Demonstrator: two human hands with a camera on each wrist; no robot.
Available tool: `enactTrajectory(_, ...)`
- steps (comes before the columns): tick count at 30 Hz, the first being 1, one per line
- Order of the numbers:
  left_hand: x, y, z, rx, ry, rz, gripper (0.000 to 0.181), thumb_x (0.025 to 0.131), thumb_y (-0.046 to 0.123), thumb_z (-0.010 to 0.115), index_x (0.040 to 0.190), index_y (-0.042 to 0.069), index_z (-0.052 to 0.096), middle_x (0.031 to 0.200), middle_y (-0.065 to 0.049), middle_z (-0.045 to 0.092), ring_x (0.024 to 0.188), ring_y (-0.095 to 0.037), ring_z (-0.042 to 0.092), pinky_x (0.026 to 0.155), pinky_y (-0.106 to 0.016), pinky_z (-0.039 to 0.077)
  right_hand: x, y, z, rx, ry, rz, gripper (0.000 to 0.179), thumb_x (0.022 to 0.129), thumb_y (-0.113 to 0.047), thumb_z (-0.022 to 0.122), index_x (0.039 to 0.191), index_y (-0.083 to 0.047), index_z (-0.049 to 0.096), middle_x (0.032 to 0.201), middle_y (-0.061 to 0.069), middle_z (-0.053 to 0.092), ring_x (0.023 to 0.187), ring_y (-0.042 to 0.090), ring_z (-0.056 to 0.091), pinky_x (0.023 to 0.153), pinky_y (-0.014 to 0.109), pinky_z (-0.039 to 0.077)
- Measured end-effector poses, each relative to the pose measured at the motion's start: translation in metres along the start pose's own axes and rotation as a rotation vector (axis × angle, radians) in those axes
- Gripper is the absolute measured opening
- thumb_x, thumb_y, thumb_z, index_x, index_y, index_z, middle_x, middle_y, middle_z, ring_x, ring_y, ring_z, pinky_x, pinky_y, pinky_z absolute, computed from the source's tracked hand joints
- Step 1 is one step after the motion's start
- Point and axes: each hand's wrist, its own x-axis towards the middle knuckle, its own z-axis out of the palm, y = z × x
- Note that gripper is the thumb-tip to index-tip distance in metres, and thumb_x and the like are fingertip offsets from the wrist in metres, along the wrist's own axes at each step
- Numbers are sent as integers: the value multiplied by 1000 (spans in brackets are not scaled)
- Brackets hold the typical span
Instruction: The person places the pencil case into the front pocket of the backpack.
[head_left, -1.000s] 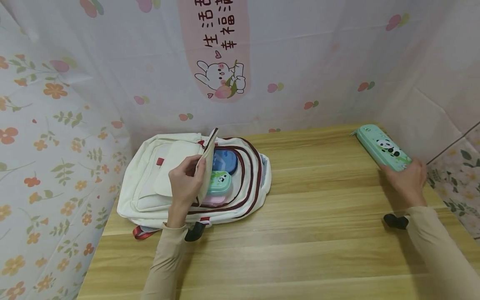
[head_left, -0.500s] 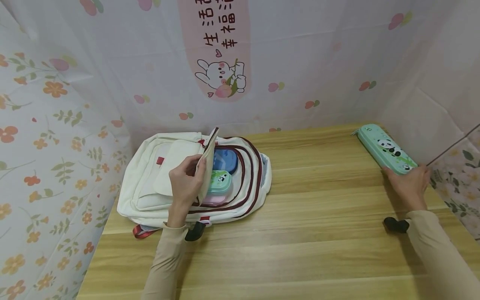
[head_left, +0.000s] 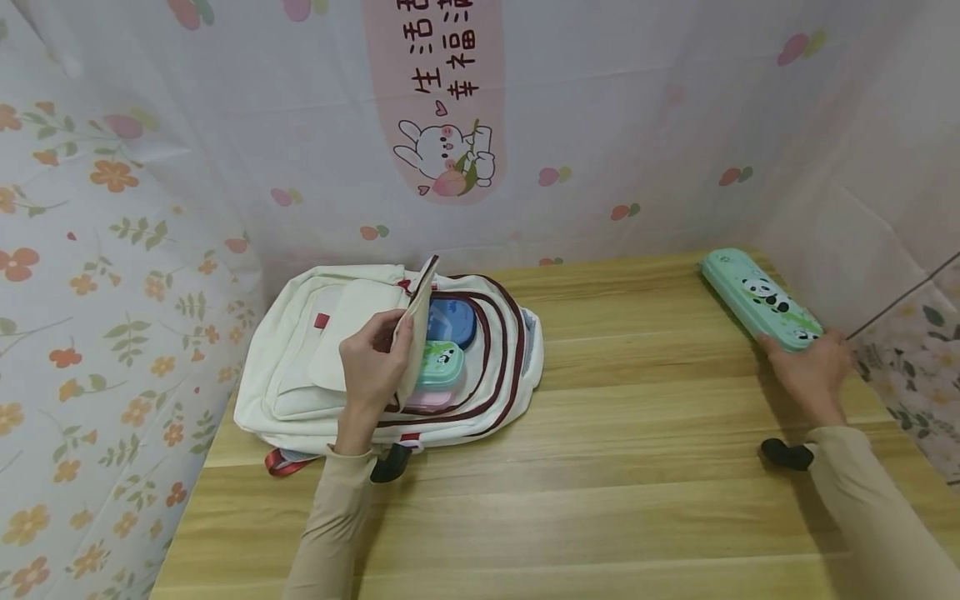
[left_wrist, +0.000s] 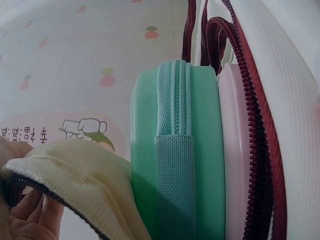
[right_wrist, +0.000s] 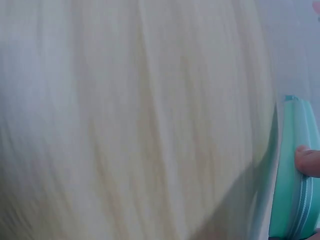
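A cream backpack (head_left: 300, 367) with dark red zips lies at the left of the table, its main compartment unzipped. My left hand (head_left: 375, 358) pinches the edge of its front flap (left_wrist: 85, 175) and holds it up. Inside sit a blue case (head_left: 452, 323), a mint-green panda case (head_left: 438, 365) and a pink case (head_left: 431, 400); in the left wrist view the green case (left_wrist: 175, 150) stands beside the pink one (left_wrist: 234, 150). At the far right my right hand (head_left: 812, 375) grips the near end of a mint-green panda pencil case (head_left: 765, 300), thumb on its zipped side (right_wrist: 300, 195).
The wooden table (head_left: 600, 467) runs between the backpack and the pencil case. Patterned cloth (head_left: 637, 125) hangs behind and at both sides. A thin dark cord (head_left: 903, 296) crosses the right cloth. A red strap (head_left: 283, 463) sticks out from the backpack.
My right hand first shifts slightly with the pencil case's near end, then moves a little left with it. My left hand keeps the flap raised in the same place.
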Motion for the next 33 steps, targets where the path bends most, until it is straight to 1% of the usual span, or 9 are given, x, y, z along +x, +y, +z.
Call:
enactTrajectory(3, 0, 0, 0, 1, -1, 3, 13, 92, 7, 72, 101, -2, 77, 82, -16, 76, 66, -9, 63, 61, -8, 46, -5, -8, 4, 21, 13, -46, 91, 95, -38, 64, 149, 19, 18, 146, 46, 29, 134, 59, 30, 111, 64, 26)
enactTrajectory(8, 0, 1, 0, 7, 1, 12, 13, 92, 7, 72, 100, -2, 76, 81, -16, 76, 65, -7, 62, 60, -8, 45, -14, -22, 11, 52, 0, -116, 90, 95, -36, 66, 150, 18, 20, 144, 45, 34, 131, 57, 34, 109, 65, 28)
enactTrajectory(11, -1, 1, -1, 9, 1, 13, 14, 92, 7, 72, 100, -3, 76, 81, -17, 76, 64, -7, 61, 59, -8, 44, -18, -30, 16, 44, -1, -164, 89, 94, -36, 67, 150, 18, 23, 141, 46, 38, 128, 57, 38, 107, 65, 30)
enactTrajectory(15, -1, 1, -1, 13, 2, 14, 14, 92, 7, 72, 100, -3, 76, 81, -17, 76, 65, -7, 61, 59, -9, 44, -22, -41, 20, 33, 9, -234, 86, 93, -35, 70, 147, 19, 30, 135, 47, 45, 123, 58, 43, 104, 64, 31)
enactTrajectory(18, -1, 2, -1, 19, 0, 16, 14, 92, 7, 72, 100, -3, 76, 81, -17, 76, 65, -8, 61, 59, -9, 44, -27, -49, 22, 53, 2, -268, 84, 92, -33, 71, 146, 18, 32, 133, 46, 46, 122, 58, 44, 102, 64, 32)
enactTrajectory(23, -1, 2, -2, 21, -4, 9, 14, 93, 8, 72, 101, -2, 76, 82, -16, 76, 64, -11, 62, 59, -9, 44, -35, -61, 25, 103, 27, -343, 76, 90, -27, 74, 143, 16, 39, 129, 42, 50, 119, 55, 47, 98, 62, 34)
enactTrajectory(26, -1, 1, -1, 18, -4, 7, 13, 93, 7, 72, 101, -2, 76, 82, -16, 76, 63, -12, 60, 58, -9, 43, -39, -68, 28, 119, 35, -385, 74, 89, -25, 75, 141, 15, 43, 126, 40, 52, 116, 53, 48, 94, 61, 35)
enactTrajectory(28, -1, 1, -1, 19, -4, 7, 13, 92, 6, 72, 101, -2, 76, 82, -16, 76, 63, -12, 60, 58, -9, 43, -42, -73, 29, 111, 27, -403, 74, 89, -26, 76, 140, 15, 43, 125, 40, 53, 114, 52, 49, 92, 61, 36)
enactTrajectory(33, 0, 2, 2, 40, 7, 10, 11, 89, -1, 73, 99, -6, 75, 80, -20, 75, 61, -14, 57, 58, -8, 39, -51, -88, 32, 110, -21, -427, 78, 89, -28, 76, 143, 15, 40, 127, 39, 51, 115, 51, 48, 95, 62, 37)
